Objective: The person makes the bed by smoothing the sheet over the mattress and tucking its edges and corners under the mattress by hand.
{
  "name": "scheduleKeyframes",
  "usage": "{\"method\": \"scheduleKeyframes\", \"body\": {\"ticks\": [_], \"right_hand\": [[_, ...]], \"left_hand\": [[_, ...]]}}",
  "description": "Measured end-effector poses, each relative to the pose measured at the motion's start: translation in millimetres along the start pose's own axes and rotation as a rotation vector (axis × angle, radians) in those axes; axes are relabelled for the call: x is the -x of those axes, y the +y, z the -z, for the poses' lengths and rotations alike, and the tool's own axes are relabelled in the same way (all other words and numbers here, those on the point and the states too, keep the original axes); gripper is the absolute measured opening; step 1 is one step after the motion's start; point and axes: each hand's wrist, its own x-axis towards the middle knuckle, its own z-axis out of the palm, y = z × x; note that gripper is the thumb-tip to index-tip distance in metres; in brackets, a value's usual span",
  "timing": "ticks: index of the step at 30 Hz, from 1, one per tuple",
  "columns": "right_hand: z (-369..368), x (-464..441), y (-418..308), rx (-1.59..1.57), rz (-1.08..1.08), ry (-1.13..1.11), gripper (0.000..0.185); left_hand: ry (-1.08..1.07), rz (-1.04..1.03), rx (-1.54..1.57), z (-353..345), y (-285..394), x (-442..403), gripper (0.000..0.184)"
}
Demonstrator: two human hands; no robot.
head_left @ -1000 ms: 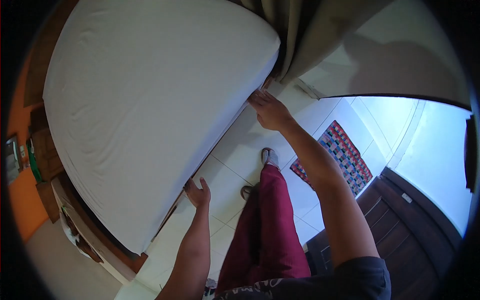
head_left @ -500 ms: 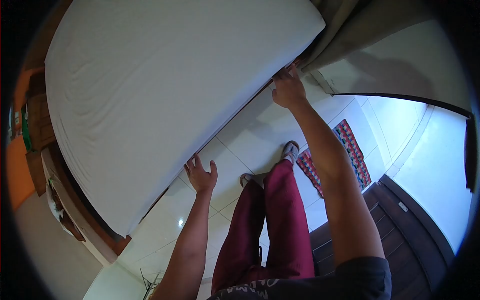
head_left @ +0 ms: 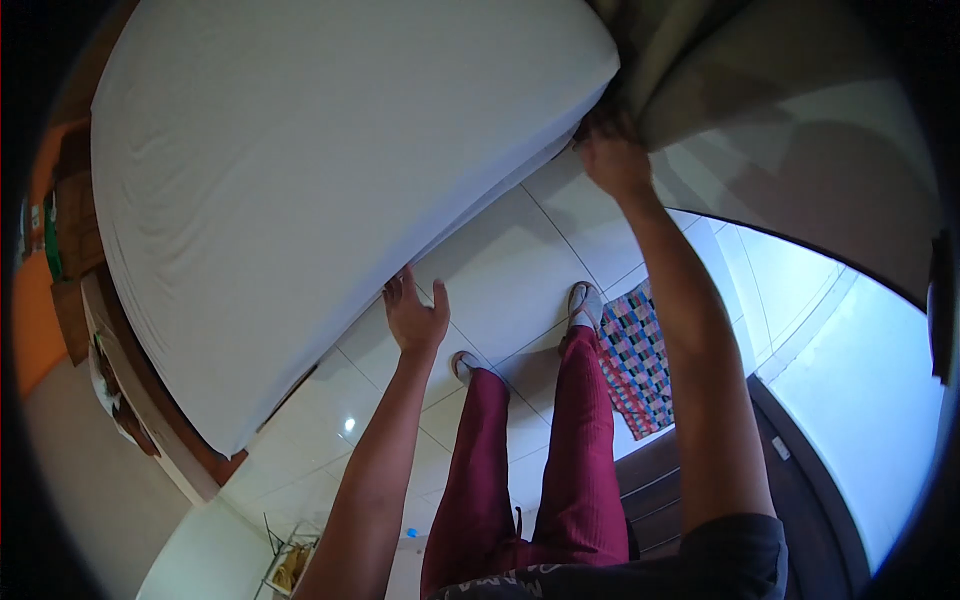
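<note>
A mattress (head_left: 330, 170) wrapped in a smooth white fitted sheet fills the upper left of the head view. My left hand (head_left: 415, 318) is at its lower side edge, thumb spread away and fingers extended, with the fingertips partly hidden against the sheet. Close to the mattress's right corner is my right hand (head_left: 618, 160), its fingers in dark shadow between the bed and a grey-beige curtain (head_left: 690, 50). Whether those fingers grip anything cannot be seen. Along this side the sheet hangs in a loose fold near the right hand.
Pale floor tiles (head_left: 490, 250) lie under my slippered feet. A multicoloured checked mat (head_left: 640, 360) is beside my right foot. Dark wooden panelling (head_left: 650, 500) stands at lower right, and a wooden bed frame (head_left: 215, 465) shows at the mattress's left corner. A wire rack (head_left: 285, 560) sits at lower left.
My right hand has moved right, off the mattress's side and in by the curtain. My left hand has slid slightly up and right along the edge. The sheet's side now hangs lower.
</note>
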Motion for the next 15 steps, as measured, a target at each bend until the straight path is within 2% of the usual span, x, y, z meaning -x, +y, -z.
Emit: {"method": "scheduleKeyframes", "body": {"ticks": [1,2,5,7,9,12,15], "right_hand": [[8.3,-8.0,11.3,0.098,0.113,-0.025,0.040],[14.7,-16.1,19.0,0.197,0.224,-0.048,0.040],[21.0,-22.7,21.4,0.021,0.226,-0.175,0.037],[21.2,-19.8,25.1,-0.029,0.243,-0.245,0.036],[21.5,-11.0,23.0,-0.087,0.607,-0.141,0.037],[18.3,-8.5,8.3,-0.090,0.504,-0.262,0.041],[20.5,-9.3,-13.6,-0.014,0.412,-0.230,0.042]], "left_hand": [[-0.032,0.100,-0.015,0.0,11.0,-4.9,0.063],[-0.034,0.112,-0.018,-1.0,14.4,-4.3,0.063],[-0.034,0.152,-0.133,-2.2,19.9,-1.0,0.068],[-0.137,0.145,-0.155,2.7,18.3,-0.4,0.079],[-0.149,0.167,-0.159,4.0,20.0,-4.1,0.081],[-0.152,0.198,-0.163,2.7,23.4,-3.9,0.084],[-0.126,0.222,-0.185,3.2,24.6,-7.8,0.084]]}}
